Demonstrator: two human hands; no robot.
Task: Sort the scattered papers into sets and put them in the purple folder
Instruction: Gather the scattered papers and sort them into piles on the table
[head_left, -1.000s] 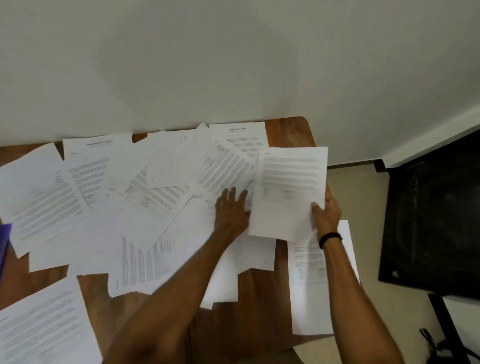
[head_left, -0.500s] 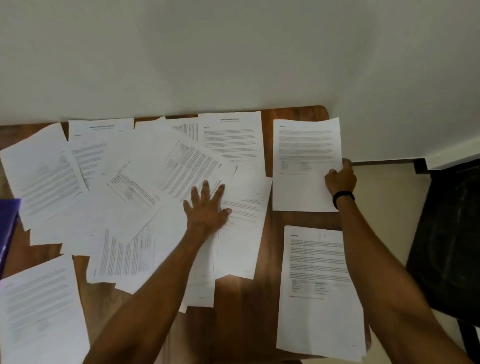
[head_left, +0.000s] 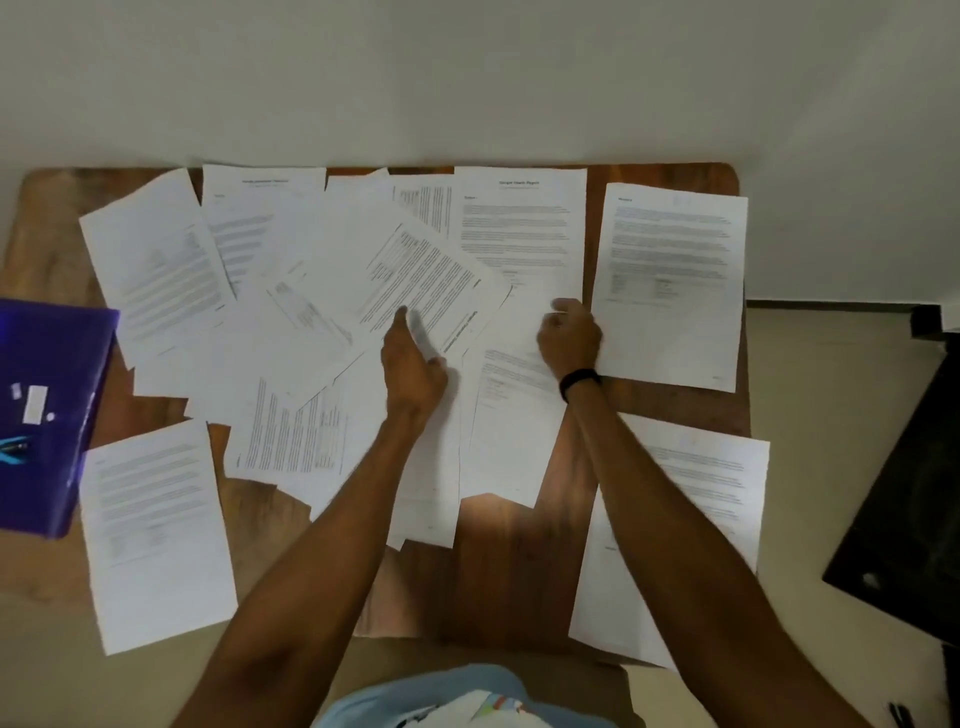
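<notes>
Papers (head_left: 519, 234) lie scattered over the table (head_left: 519, 571); the folder (head_left: 47, 415) sits at its left edge. The left hand (head_left: 413, 369) rests straight fingers on a tilted sheet (head_left: 431, 275). The right hand (head_left: 569, 340) curls on the papers, and its grip cannot be told.

Papers (head_left: 670, 280): white, grey printed lines. Folder (head_left: 52, 364): purple, white label. Table (head_left: 519, 561): brown wood grain. Wristband (head_left: 579, 382): black. Wall (head_left: 467, 78): off-white. Shirt (head_left: 415, 693): light blue.
</notes>
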